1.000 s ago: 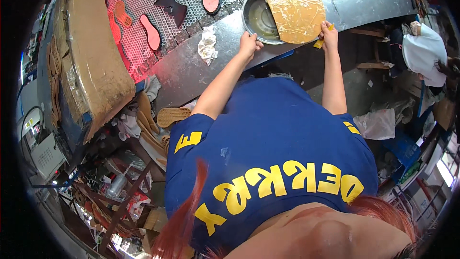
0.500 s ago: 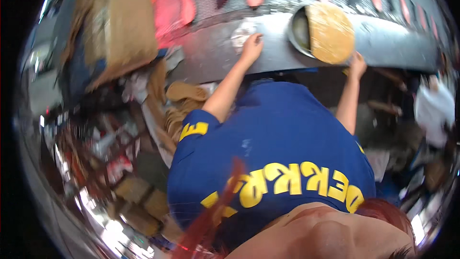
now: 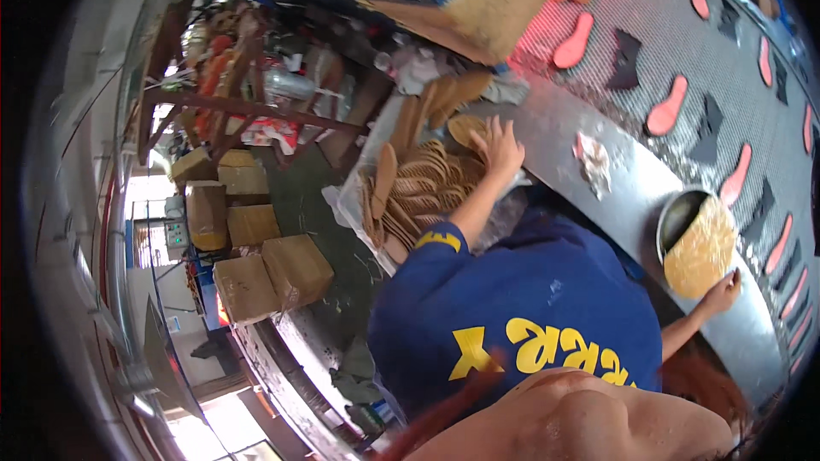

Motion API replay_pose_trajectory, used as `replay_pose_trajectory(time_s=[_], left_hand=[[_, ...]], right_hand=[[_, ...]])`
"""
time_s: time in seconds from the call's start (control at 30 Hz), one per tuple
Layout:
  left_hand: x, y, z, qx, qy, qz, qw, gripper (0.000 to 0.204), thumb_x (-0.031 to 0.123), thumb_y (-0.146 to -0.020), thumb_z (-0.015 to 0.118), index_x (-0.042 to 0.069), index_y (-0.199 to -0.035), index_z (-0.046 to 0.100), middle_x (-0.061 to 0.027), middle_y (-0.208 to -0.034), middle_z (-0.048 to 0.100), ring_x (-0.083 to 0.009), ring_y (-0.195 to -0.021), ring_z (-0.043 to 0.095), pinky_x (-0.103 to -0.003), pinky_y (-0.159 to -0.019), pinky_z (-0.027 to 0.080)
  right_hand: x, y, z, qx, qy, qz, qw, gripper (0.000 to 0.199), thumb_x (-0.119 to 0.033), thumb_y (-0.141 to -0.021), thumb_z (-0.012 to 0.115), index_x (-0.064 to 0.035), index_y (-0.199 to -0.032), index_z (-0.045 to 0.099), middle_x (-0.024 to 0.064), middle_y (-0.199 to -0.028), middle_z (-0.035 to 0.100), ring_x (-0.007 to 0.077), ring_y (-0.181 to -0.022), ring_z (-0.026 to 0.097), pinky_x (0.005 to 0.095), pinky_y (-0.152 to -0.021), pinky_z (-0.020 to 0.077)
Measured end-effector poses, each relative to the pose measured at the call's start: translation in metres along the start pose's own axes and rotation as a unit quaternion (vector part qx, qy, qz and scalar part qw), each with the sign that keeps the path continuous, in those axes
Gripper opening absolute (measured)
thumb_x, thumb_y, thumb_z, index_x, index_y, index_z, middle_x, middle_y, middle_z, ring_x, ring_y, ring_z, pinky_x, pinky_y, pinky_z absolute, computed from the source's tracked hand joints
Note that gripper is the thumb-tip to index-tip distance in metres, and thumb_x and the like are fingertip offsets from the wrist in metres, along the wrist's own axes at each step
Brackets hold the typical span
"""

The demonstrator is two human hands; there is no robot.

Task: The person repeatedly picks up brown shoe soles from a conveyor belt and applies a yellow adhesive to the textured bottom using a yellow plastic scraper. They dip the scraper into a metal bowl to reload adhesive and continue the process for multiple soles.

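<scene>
Head view: left hand (image 3: 498, 147) spread open on stacked tan insoles (image 3: 424, 192); right hand (image 3: 722, 292) flat against round tin (image 3: 696, 243).

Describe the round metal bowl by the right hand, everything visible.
The round metal bowl is dull grey with a dark inside. It sits on the grey metal ledge beside the mesh conveyor. A tan, grainy round sheet covers most of its mouth. The right hand rests at the sheet's lower edge.
</scene>
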State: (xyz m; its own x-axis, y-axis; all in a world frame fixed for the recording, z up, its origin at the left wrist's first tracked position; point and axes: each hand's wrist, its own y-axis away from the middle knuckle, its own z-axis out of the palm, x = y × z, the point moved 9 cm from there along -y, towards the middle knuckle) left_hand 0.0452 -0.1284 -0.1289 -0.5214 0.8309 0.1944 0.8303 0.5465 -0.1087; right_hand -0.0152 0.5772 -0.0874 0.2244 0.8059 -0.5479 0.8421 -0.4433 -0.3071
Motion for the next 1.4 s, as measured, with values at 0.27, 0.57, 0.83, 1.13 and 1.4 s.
replay_pose_trajectory(time_s=[0.27, 0.57, 0.83, 1.13, 1.4], left_hand=[[-0.108, 0.026, 0.01, -0.156, 0.018, -0.328, 0.931, 0.107, 0.044, -0.067, 0.08, 0.006, -0.148, 0.02, -0.0227, -0.144, 0.032, -0.0379, -0.132, 0.034, -0.053, -0.104, 0.028], [-0.124, 0.013, 0.015, -0.158, 0.053, -0.366, 0.915, 0.091, 0.036, -0.067, 0.079, 0.009, -0.14, 0.032, -0.0223, -0.132, 0.051, -0.0344, -0.122, 0.051, -0.043, -0.101, 0.039], [-0.098, -0.037, 0.036, -0.095, 0.72, -0.301, 0.618, 0.036, -0.004, -0.088, 0.056, 0.001, -0.122, 0.048, -0.0166, -0.112, 0.056, -0.0262, -0.098, 0.057, -0.041, -0.082, 0.049], [0.091, -0.018, 0.019, -0.479, 0.815, -0.192, 0.266, 0.052, 0.028, -0.099, 0.039, -0.003, -0.14, 0.035, -0.0224, -0.134, 0.049, -0.0344, -0.111, 0.056, -0.047, -0.08, 0.056], [0.125, 0.006, 0.037, -0.504, 0.749, -0.151, 0.404, 0.057, 0.041, -0.101, 0.029, 0.001, -0.141, 0.036, -0.0243, -0.126, 0.055, -0.0325, -0.091, 0.065, -0.044, -0.064, 0.06]], right_hand=[[-0.141, 0.004, -0.007, 0.018, -0.134, -0.206, 0.969, 0.056, -0.043, -0.104, 0.03, -0.0008, -0.116, 0.064, 0.0168, -0.112, 0.059, 0.0295, -0.102, 0.055, 0.0383, -0.09, 0.0434], [-0.132, 0.053, 0.053, -0.114, -0.133, -0.128, 0.976, 0.025, -0.018, -0.099, 0.05, -0.0022, -0.109, 0.067, 0.014, -0.102, 0.066, 0.0253, -0.092, 0.063, 0.0357, -0.076, 0.0522], [-0.139, 0.1, 0.066, -0.04, -0.186, 0.017, 0.982, 0.015, -0.006, -0.084, 0.064, -0.0029, -0.099, 0.065, 0.0139, -0.094, 0.065, 0.0269, -0.082, 0.064, 0.034, -0.072, 0.0507], [-0.166, 0.125, 0.122, -0.018, 0.0, -0.126, 0.992, 0.021, -0.004, -0.08, 0.063, -0.008, -0.1, 0.069, 0.0112, -0.082, 0.058, 0.0287, -0.079, 0.059, 0.0404, -0.067, 0.049], [-0.148, 0.139, 0.144, -0.016, -0.042, -0.023, 0.999, 0.018, -0.01, -0.086, 0.064, -0.009, -0.103, 0.071, 0.0109, -0.082, 0.06, 0.0283, -0.074, 0.06, 0.0382, -0.066, 0.0488]])
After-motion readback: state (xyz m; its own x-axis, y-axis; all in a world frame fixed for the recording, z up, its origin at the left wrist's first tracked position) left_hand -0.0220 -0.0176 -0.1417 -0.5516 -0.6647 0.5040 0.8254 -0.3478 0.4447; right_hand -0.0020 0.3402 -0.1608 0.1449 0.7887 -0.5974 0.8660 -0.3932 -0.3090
